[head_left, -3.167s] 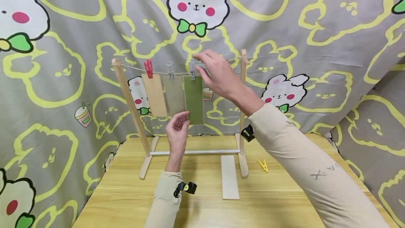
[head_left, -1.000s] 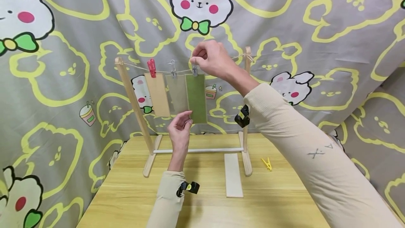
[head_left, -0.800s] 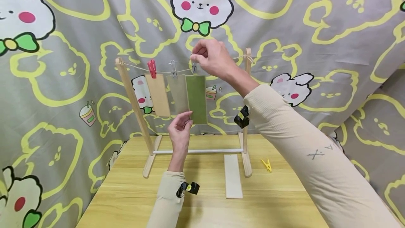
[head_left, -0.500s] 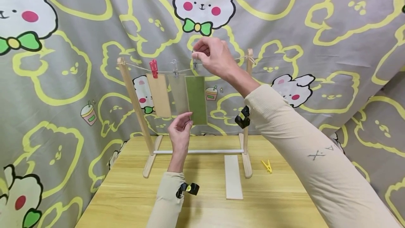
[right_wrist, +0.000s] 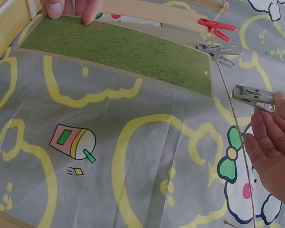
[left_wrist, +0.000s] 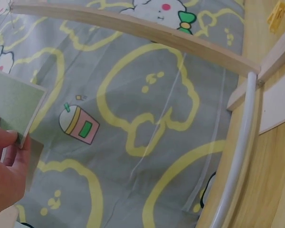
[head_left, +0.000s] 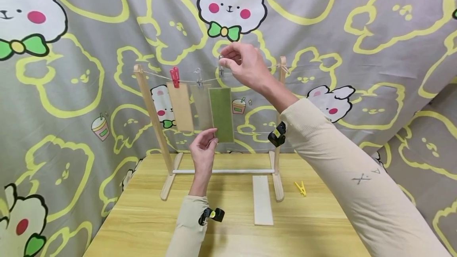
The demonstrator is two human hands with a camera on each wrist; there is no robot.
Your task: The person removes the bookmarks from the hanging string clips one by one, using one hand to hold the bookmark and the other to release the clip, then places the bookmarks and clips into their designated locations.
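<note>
My left hand (head_left: 202, 148) pinches the green card (head_left: 222, 114) by its lower left edge, keeping it upright just under the string (right_wrist: 221, 74). Between thumb and fingers, my right hand (head_left: 246, 64) holds a grey clothespin (right_wrist: 251, 96) by its handle end. In the right wrist view that clothespin is apart from the card, with the string running between them. To the left, a red clothespin (head_left: 174, 77) hangs a beige card (head_left: 180, 108). Another grey clothespin (head_left: 198, 78) holds a grey card (head_left: 202, 106), partly overlapped by the green one.
A wooden stand carries the string between its left post (head_left: 151, 118) and right post (head_left: 282, 76), with a white bar (head_left: 235, 171) low across it. On the table lie a white card (head_left: 262, 201) and a yellow clothespin (head_left: 300, 188). A patterned curtain (head_left: 321, 31) hangs behind.
My right hand took hold of the grey clothespin at the green card's top and lifted it off. The green card, still in my left hand, now sits slightly lower, below the string.
</note>
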